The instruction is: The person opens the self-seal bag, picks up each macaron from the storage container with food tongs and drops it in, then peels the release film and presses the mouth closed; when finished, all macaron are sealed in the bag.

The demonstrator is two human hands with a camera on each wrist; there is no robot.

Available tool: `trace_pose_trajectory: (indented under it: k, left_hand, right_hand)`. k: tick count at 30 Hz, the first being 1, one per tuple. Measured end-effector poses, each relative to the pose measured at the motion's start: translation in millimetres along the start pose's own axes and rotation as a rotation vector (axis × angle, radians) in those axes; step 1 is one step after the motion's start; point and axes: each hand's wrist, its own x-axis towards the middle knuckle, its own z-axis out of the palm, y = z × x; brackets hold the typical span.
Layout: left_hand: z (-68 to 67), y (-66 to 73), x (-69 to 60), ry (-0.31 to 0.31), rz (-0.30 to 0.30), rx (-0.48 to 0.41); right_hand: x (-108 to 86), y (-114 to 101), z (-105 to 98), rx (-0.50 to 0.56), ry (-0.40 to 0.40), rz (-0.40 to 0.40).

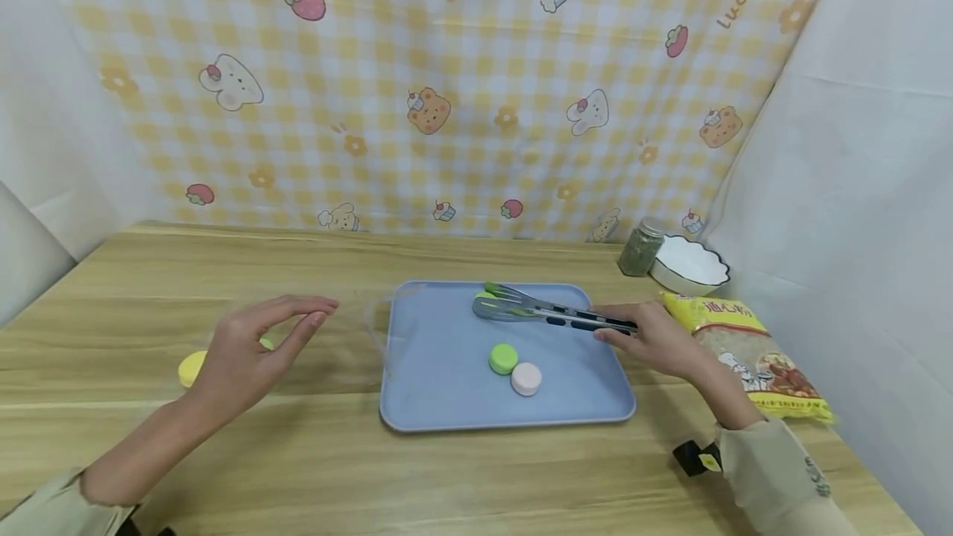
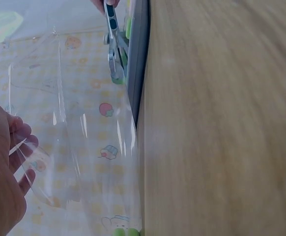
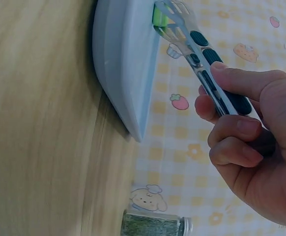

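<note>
The tray (image 1: 439,395) is pale blue, the near discs on it bright green (image 1: 503,359) and pale pink (image 1: 526,379). The tongs (image 1: 584,319) are silver with dark inlays, the left plastic sheet (image 2: 91,147) clear. Brown grain streaks the tan table (image 1: 476,478); the far cloth (image 1: 476,160) is yellow-and-white checked, the right packet (image 1: 744,354) mainly yellow.

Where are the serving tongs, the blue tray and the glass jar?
Serving tongs (image 3: 212,55): right wrist view, dark pad on the handle.
Blue tray (image 1: 442,358): head view, bare area of its floor.
Glass jar (image 1: 640,251): head view, middle of its side.
</note>
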Motion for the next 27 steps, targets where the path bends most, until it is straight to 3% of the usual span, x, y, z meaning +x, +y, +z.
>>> trace_pose_trajectory:
  k: [12, 19, 23, 27]
  left_hand:
    - [3.7, -1.8, -1.4, -0.007, -0.004, -0.015]
    - [0.4, -1.3, -6.1, 0.013, 0.031, -0.024]
    - [0.0, -1.2, -1.7, 0.028, 0.042, -0.013]
    - [-0.5, -1.4, 2.5, 0.035, 0.051, -0.011]
  right_hand:
    - [-4.7, -3, -3, 0.037, 0.042, -0.044]
    - [-7.3, -26, 2, 0.138, 0.003, -0.078]
    - [-2.7, -42, 2, 0.102, 0.025, -0.133]
    - [6.0, -57, 3, 0.097, -0.004, -0.200]
